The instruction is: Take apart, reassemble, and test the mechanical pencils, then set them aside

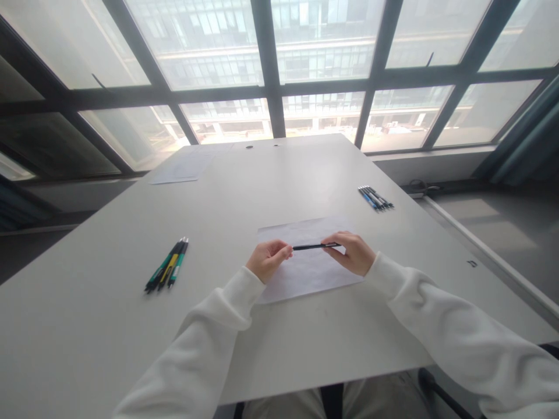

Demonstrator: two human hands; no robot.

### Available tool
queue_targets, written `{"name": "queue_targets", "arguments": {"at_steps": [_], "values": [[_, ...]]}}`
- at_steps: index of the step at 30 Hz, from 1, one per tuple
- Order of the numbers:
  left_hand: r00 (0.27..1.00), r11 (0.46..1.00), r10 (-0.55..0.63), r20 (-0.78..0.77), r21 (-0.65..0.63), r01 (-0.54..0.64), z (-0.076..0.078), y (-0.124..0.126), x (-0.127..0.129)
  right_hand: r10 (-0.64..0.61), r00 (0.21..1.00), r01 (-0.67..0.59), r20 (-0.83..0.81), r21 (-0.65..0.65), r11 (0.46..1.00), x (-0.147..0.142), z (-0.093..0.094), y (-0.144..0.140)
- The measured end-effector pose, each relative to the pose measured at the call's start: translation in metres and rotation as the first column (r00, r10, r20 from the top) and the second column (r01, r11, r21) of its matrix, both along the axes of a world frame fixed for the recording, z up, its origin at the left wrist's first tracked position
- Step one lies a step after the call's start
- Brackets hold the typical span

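A dark pen (pixel 307 247) lies level between my two hands, above a white sheet of paper (pixel 305 279) on the table. The thumb and fingers of my left hand (pixel 268 259) pinch its left end. My right hand (pixel 351 251) grips the other end, its thumb below and fingers on top. Both hands are closed on the pen, and the fingers cover its two ends. To the left lies a small group of pens (pixel 168 265) with green, yellow and black barrels. Farther off at the right, several blue, grey and black pens (pixel 375 198) lie side by side.
The white table (pixel 283 180) reaches forward to a wall of windows. More paper (pixel 181 169) lies at its far left. Two small round dark spots show near the far edge. A black chair part (pixel 441 393) stands by the near right edge.
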State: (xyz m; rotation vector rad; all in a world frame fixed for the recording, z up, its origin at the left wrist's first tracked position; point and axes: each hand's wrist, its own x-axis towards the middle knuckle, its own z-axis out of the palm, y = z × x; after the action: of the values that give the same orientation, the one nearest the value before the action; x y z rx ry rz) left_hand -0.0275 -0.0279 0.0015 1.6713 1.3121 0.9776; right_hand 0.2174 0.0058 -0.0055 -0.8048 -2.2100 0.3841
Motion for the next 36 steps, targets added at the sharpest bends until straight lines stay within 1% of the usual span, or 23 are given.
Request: {"name": "queue_targets", "arguments": {"at_steps": [2,9,16,21,30,36], "values": [[1.000,1.000,0.004,-0.008,0.001,-0.004,0.0005,-0.0006,0.0005,-0.004,1.000,0.004,0.002,-0.003,1.000,0.0000,0.0003,-0.0003],[0.999,0.999,0.020,0.049,0.031,-0.021,-0.0026,-0.0003,0.0007,0.005,1.000,-0.005,0.001,-0.006,1.000,0.0009,0.0008,-0.0006],[1.000,1.000,0.028,-0.014,0.013,-0.028,0.0016,0.0007,-0.0001,0.007,1.000,-0.007,0.003,-0.018,1.000,0.0002,-0.0002,0.0000],[0.999,0.999,0.017,-0.031,0.028,-0.016,0.0019,0.0000,-0.0006,0.006,1.000,-0.006,0.005,-0.012,1.000,0.0003,-0.0021,0.0006],[0.999,0.997,0.046,0.008,0.056,-0.046,-0.0041,0.0006,-0.0006,0.006,1.000,-0.006,0.001,-0.014,1.000,-0.0001,-0.0018,0.0006],[0.999,0.997,0.054,0.004,0.049,-0.054,-0.0003,0.0006,-0.0002,0.002,1.000,-0.002,0.004,-0.019,1.000,0.0001,-0.0011,0.0003]]}}
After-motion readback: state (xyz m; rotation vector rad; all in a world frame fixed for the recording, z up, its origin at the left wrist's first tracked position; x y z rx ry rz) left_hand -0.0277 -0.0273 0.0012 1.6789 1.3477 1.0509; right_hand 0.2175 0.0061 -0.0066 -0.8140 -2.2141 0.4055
